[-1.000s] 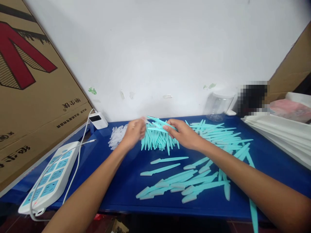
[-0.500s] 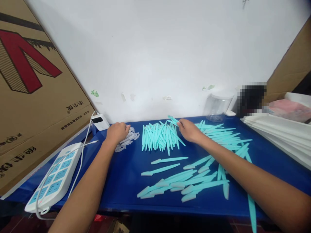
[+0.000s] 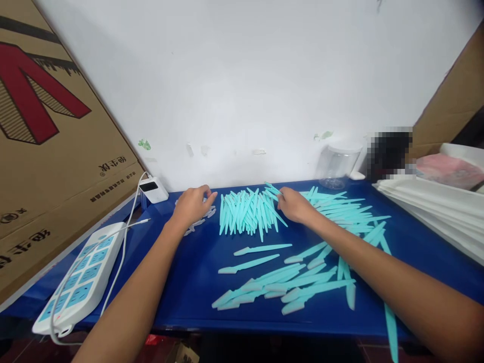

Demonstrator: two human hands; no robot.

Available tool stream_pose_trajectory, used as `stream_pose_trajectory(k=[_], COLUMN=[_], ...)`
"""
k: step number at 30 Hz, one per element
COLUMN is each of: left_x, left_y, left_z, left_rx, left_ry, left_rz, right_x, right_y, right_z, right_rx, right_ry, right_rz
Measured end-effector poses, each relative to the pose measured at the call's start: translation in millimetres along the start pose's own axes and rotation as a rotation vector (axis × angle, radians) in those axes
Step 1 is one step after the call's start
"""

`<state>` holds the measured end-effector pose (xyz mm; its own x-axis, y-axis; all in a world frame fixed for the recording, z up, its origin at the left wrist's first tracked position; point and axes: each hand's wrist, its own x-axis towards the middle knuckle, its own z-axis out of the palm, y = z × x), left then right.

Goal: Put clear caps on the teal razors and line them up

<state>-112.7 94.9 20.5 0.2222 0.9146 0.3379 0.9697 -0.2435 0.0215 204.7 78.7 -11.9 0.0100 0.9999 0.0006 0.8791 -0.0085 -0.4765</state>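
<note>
My left hand [image 3: 192,205] hovers over a small pile of clear plastic caps [image 3: 199,223], partly covering it. Its thumb and index finger are apart, and I see nothing between them. At the back of the table my right hand [image 3: 294,204] is closed round the handle end of a teal eyebrow razor [image 3: 271,189], whose head points up and left; more than one may be in the grip. Between the hands lies a dense heap of teal eyebrow razors [image 3: 244,212]. Loose razors [image 3: 264,287] lie nearer the front edge, and another spread [image 3: 348,212] sits behind my right forearm.
A white power strip [image 3: 81,277] with a cable lies on the left, near a small white device [image 3: 154,189]. Cardboard [image 3: 68,151] stands along that side. At the back right are a clear jar [image 3: 338,166] and stacked white trays [image 3: 434,206]. A wall closes the back.
My left hand has shifted slightly right, and its thumb and index finger have spread apart. The razor in my right hand has tilted a little. The view has turned slightly.
</note>
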Motion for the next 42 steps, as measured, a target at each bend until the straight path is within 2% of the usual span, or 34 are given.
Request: stream_pose_trajectory(k=[4,8,18,25,27,30,32,36,42], left_x=[-4,-8,-9,-9,-9,-9,-10,-10,-10], left_y=[15,19,20,21,24,28,29,30,32], left_z=[6,12,13,10,8,6,5,5,6], left_rx=[-0.135,-0.162,-0.149,-0.183,-0.219,-0.251,-0.254,-0.243,-0.229], left_ry=[-0.13,-0.212,-0.236,-0.193,-0.157,-0.091,-0.048,-0.005,-0.009], left_rz=[0.19,0.245,0.25,0.265,0.28,0.297,0.297,0.299,0.307], right_x=[0,-3,-12,-16,-19,-27,-34,-47,-53], right_y=[0,-2,-10,-10,-13,-20,-26,-34,-34], right_z=[2,2,-2,-3,-8,-17,-23,-25,-15], right_rx=[-0.014,-0.053,-0.223,-0.302,-0.268,-0.038,0.113,0.119,0.071], right_ry=[-0.018,-0.024,-0.023,0.03,0.024,-0.082,-0.245,-0.599,-0.714], right_rz=[0.016,0.005,-0.074,-0.101,-0.176,-0.429,-0.55,-0.592,-0.609])
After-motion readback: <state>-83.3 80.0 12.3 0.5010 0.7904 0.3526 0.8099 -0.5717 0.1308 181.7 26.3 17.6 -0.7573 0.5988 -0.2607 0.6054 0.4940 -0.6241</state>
